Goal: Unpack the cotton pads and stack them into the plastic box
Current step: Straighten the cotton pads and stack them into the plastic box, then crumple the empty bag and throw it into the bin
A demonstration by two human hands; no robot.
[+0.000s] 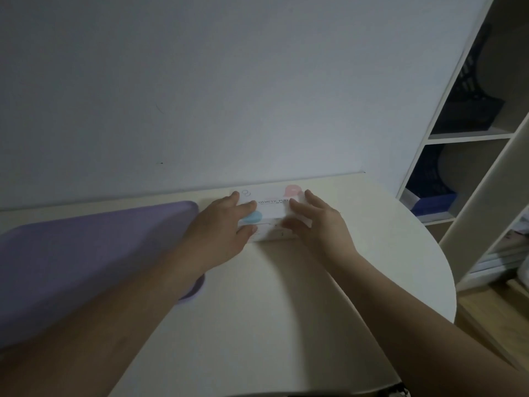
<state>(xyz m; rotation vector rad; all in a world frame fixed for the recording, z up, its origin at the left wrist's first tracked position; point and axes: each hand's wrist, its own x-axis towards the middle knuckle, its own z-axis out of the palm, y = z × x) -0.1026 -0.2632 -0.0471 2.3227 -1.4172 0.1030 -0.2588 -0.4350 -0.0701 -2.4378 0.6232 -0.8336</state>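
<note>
A white cotton pad box [270, 209] with a blue and a pink spot and printed letters lies at the back of the cream table [286, 296], close to the wall. My left hand [226, 224] holds its left end, fingers over the top and thumb on the front. My right hand [317, 222] holds its right end the same way. The box rests on the table between both hands. No plastic box shows in this view.
A purple mat [86, 267] covers the left of the table, partly under my left forearm. A white shelf unit [472, 138] with dark blue baskets stands at the right, beyond the table's rounded edge. A wooden floor lies below it.
</note>
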